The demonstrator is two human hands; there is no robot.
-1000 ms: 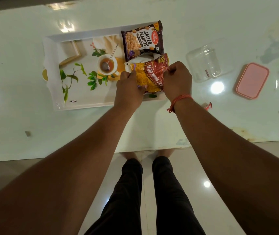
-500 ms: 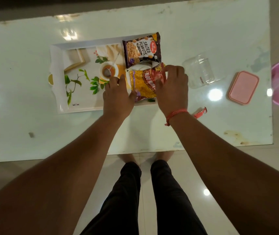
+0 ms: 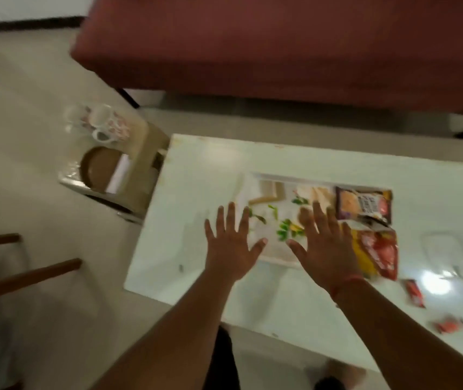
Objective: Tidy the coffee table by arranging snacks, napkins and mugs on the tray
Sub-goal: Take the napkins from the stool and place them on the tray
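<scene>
Both snack packets lie at the right end of the tray [image 3: 255,182]: the dark peanut packet [image 3: 363,205] at the far corner, and the red and yellow packet [image 3: 376,254] nearer, seemingly overhanging the tray's near rim onto the desk [image 3: 196,175]. The snack step looks settled, so the mugs are probably next. A cluster of white patterned mugs [image 3: 106,125] stands on a low stool [image 3: 140,153] off the desk's left end, well apart from the tray. Fetching them calls for a reach or step leftward and a grip on a handle or rim, then a place on the tray's bare left half.

The left hand [image 3: 231,247] is spread flat, fingers splayed, empty, above the tray's left end. The right hand [image 3: 324,244] is likewise open and empty over the tray's middle, just beside the red packet. Both forearms stretch forward, palms down. Motion blur makes it hard to say whether either palm touches the tray.
</scene>
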